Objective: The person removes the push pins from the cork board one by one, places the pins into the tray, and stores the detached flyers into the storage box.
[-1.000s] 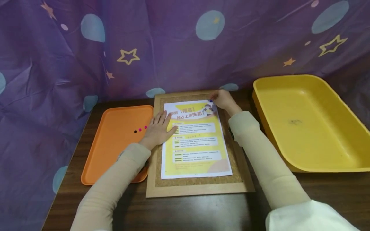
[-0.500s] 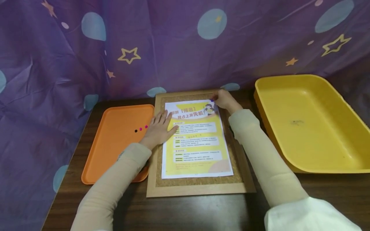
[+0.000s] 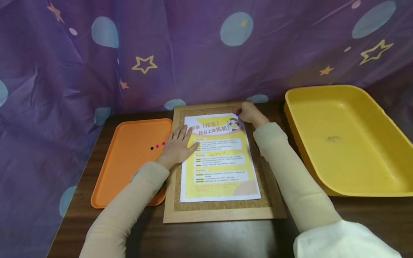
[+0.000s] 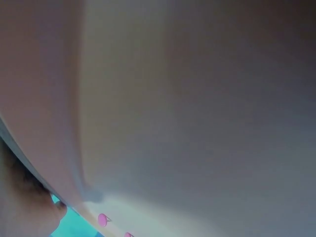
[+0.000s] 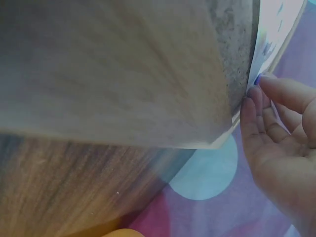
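Note:
A printed yellow-and-white sheet (image 3: 219, 172) lies on a cork board (image 3: 222, 215) with a wooden frame. My left hand (image 3: 175, 147) is spread flat, its fingers on the sheet's upper left edge. At the sheet's top right corner my right hand (image 3: 249, 113) pinches a blue-purple thumbtack (image 5: 257, 79) between thumb and fingers. The tack is mostly covered by the fingertips, so how deep it sits cannot be seen. In the right wrist view, the right hand (image 5: 281, 123) is at the board's edge.
An orange tray (image 3: 129, 157) to the left carries a black tack (image 3: 152, 148) and pink tacks (image 3: 157, 146). A large yellow tub (image 3: 351, 143) stands to the right. Behind the wooden table (image 3: 206, 240) hangs a purple curtain (image 3: 193, 53) with stars.
The right hand stays at the sheet's top right corner, its fingers now covering more of the tack. The left hand keeps its place. The head view shifts slightly.

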A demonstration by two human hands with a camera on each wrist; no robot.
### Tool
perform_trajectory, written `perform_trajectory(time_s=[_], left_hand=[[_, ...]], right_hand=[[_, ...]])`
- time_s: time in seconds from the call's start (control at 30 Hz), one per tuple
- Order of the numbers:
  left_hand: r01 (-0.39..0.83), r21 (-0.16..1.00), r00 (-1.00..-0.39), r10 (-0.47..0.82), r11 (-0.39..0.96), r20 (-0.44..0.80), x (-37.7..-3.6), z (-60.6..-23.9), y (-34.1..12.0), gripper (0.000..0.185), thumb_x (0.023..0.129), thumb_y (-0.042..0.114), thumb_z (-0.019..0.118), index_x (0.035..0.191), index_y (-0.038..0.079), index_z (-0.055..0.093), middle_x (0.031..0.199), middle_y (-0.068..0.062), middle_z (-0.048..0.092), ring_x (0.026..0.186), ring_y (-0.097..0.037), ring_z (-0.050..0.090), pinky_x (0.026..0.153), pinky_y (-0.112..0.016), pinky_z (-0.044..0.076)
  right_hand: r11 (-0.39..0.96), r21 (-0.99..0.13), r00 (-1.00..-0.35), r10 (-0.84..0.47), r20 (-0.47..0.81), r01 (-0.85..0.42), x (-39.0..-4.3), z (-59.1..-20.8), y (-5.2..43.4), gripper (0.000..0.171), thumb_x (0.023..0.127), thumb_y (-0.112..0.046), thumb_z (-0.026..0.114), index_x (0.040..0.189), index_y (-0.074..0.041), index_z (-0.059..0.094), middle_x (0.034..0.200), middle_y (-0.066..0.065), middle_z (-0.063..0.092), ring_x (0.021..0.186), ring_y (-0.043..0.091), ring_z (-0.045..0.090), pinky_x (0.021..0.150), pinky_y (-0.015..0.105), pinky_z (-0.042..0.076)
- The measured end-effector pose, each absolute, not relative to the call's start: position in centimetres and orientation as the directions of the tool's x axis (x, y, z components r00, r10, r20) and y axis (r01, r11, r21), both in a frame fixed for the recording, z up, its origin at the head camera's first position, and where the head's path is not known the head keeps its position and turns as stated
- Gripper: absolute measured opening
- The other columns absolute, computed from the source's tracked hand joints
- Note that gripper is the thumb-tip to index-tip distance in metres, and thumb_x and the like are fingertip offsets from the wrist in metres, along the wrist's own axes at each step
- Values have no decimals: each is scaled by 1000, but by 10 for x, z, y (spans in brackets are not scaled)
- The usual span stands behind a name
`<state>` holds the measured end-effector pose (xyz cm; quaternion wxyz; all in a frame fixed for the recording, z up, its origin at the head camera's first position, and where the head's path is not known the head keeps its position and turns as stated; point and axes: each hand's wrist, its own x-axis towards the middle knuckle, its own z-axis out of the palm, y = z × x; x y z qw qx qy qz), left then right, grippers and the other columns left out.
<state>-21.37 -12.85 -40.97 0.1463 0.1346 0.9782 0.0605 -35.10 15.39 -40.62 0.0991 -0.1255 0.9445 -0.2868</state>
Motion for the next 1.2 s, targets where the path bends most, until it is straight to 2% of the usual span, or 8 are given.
perform_trajectory(time_s=[0.13, 0.3, 0.4, 0.57, 0.63, 0.87, 1.0, 1.2], left_hand=[[245, 158, -920, 281, 956, -272, -213, -411, -128, 74, 97, 62, 17, 154, 21, -7, 162, -6, -10, 150, -27, -9, 123, -48, 0], [243, 156, -919, 279, 957, -280, -213, -412, -128, 74, 97, 63, 16, 154, 21, -7, 162, -6, -11, 150, -27, -10, 123, -47, 0], [240, 158, -919, 276, 958, -282, -213, -412, -128, 74, 97, 63, 17, 154, 21, -7, 162, -6, -10, 150, -26, -9, 123, -47, 0], [241, 164, -920, 279, 957, -275, -213, -412, -128, 74, 97, 63, 17, 154, 21, -7, 162, -5, -10, 150, -26, -10, 123, -47, 0], [243, 165, -920, 281, 956, -273, -213, -412, -128, 74, 97, 63, 17, 154, 22, -7, 162, -5, -10, 150, -26, -10, 123, -47, 0], [246, 158, -920, 281, 956, -272, -214, -410, -128, 74, 97, 63, 17, 154, 22, -7, 162, -6, -10, 150, -26, -9, 123, -47, 0], [249, 156, -921, 283, 956, -266, -214, -410, -129, 74, 98, 62, 18, 154, 21, -6, 162, -6, -9, 150, -26, -8, 123, -47, 1], [245, 149, -922, 278, 958, -270, -214, -410, -130, 74, 98, 62, 18, 154, 22, -6, 162, -5, -9, 151, -26, -8, 123, -47, 0]], right_hand=[[828, -535, -951, -280, -134, -169, -377, -435, 161, 33, 76, 7, 54, 102, -4, 72, 103, 14, 69, 97, 26, 59, 92, 35, 48], [791, -587, -938, -313, -146, -172, -393, -451, 172, 31, 77, 5, 58, 102, -5, 72, 101, 11, 70, 96, 23, 59, 91, 33, 48], [746, -627, -935, -346, -77, -225, -415, -476, 184, 25, 74, 3, 61, 93, -6, 74, 90, 7, 71, 84, 19, 59, 78, 26, 49], [764, -611, -944, -321, -81, -207, -381, -436, 171, 23, 77, 4, 58, 94, 1, 72, 97, 16, 70, 90, 25, 59, 84, 31, 49], [796, -586, -949, -284, -136, -154, -353, -404, 158, 25, 81, 4, 56, 102, 7, 68, 109, 23, 67, 100, 31, 57, 94, 39, 46], [827, -554, -949, -244, -202, -95, -326, -377, 145, 27, 90, 0, 52, 112, 10, 63, 121, 27, 60, 108, 32, 53, 99, 40, 44], [838, -537, -952, -237, -195, -99, -326, -378, 144, 25, 91, -2, 51, 109, 9, 63, 118, 27, 61, 105, 32, 54, 99, 42, 43], [864, -488, -958, -231, -170, -122, -327, -379, 141, 18, 89, -5, 55, 99, 7, 63, 101, 20, 62, 91, 27, 53, 90, 40, 46]])
